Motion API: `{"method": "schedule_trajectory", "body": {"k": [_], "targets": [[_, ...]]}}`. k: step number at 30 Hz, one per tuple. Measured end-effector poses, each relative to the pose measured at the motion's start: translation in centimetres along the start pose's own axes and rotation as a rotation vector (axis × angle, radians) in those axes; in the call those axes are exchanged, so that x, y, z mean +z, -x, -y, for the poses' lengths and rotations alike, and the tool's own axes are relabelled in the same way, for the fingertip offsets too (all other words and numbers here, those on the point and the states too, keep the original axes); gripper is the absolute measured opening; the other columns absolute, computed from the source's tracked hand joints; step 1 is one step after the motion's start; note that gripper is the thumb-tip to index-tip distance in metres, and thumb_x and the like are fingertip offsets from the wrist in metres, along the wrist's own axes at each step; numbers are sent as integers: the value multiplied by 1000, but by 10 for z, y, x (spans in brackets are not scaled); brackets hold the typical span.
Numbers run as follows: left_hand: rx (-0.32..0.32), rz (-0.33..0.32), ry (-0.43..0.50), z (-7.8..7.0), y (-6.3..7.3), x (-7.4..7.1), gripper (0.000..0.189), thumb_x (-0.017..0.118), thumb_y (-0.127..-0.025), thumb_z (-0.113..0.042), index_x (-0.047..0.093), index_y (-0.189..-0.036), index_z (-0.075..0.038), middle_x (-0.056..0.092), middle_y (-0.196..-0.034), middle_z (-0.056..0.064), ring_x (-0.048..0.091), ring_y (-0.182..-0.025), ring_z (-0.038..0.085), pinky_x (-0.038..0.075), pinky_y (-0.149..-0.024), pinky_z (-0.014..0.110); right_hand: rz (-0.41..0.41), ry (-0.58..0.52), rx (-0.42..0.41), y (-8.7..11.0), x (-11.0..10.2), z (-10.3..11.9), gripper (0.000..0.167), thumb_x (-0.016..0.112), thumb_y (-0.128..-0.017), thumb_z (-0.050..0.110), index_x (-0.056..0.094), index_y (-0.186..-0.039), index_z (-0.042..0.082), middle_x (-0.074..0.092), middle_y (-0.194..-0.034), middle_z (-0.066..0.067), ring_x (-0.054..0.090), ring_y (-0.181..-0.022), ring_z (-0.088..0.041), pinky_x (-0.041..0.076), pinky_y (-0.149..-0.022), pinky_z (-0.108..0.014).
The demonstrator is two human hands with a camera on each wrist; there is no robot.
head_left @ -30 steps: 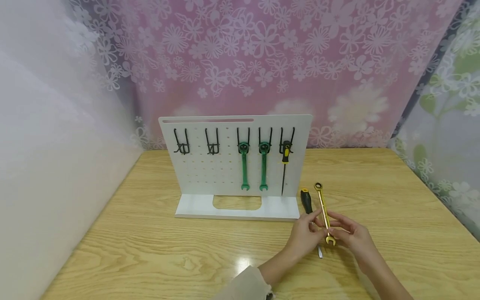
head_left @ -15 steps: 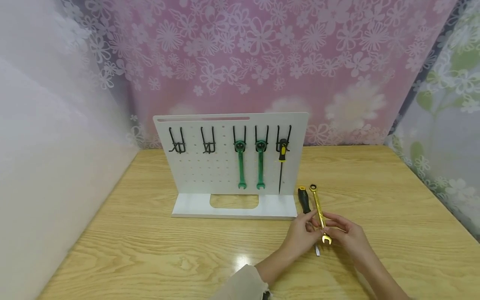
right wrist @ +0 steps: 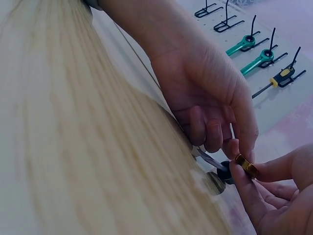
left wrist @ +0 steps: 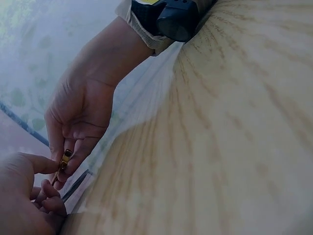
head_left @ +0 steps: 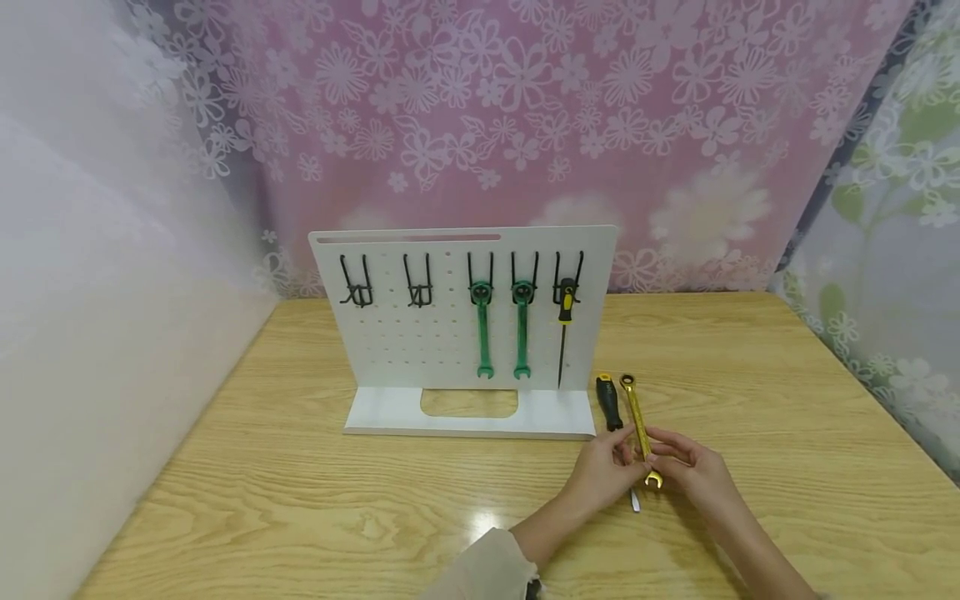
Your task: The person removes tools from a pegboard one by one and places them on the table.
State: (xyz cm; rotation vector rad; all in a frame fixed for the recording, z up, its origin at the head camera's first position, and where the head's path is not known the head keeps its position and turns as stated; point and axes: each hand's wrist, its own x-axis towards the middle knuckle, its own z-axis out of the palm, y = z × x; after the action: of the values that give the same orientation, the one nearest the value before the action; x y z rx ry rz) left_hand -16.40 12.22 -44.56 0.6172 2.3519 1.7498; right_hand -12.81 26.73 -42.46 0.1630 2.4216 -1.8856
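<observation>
Left hand (head_left: 602, 469) and right hand (head_left: 692, 467) both pinch the gold wrench (head_left: 637, 414) above the table (head_left: 315, 492), between the pegboard (head_left: 448, 327) and right edge. Apparent step: two-handed grip adjustment. Next move likely calls for one-hand release. Left-finger contact with the black-handled screwdriver (head_left: 609, 403) cannot be confirmed.

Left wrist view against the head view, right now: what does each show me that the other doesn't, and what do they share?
Only the left wrist view: the black device at the top of the picture, beyond the right grip.

Only the head view: the white pegboard, with two green wrenches and a screwdriver with a black and yellow handle hanging on its hooks.

Both: the left grip and right grip at the gold wrench, the loose screwdriver's metal tip, and the wooden table.
</observation>
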Motion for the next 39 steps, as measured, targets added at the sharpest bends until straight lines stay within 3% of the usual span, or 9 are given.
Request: {"method": "schedule_trajectory", "body": {"k": [16,24,33,39], "targets": [[-52,2,-114,4,-1,2,48,70,-82,-17,56,-125,-3,45,-64,-11,40,-53,0,34,-46,15,49,-145,40,-4,-2,-6,52,54,-92,6,31,-136,-13,59,-112,-12,60,-89,-6,51,-75,-27],[-72,19,-147,1,1,1,46,69,-83,-20,57,-124,-4,46,-62,-11,38,-49,1,32,-43,15,50,-141,57,-4,-3,-8,55,56,-92,8,31,-136,-12,59,-112,-10,60,-88,-5,51,-74,-27],[-108,55,-121,-1,1,1,65,77,-75,-23,50,-131,-2,45,-60,-11,36,-46,1,30,-42,15,65,-144,59,-5,-4,-8,56,56,-92,11,29,-136,-12,60,-111,-11,61,-88,-8,51,-74,-27],[-80,57,-169,1,-1,1,60,76,-75,-21,53,-129,-6,43,-59,-11,35,-46,1,29,-41,16,54,-106,69,-5,-4,-6,55,56,-92,12,32,-136,-12,59,-114,-15,62,-85,-10,52,-70,-28]]}}
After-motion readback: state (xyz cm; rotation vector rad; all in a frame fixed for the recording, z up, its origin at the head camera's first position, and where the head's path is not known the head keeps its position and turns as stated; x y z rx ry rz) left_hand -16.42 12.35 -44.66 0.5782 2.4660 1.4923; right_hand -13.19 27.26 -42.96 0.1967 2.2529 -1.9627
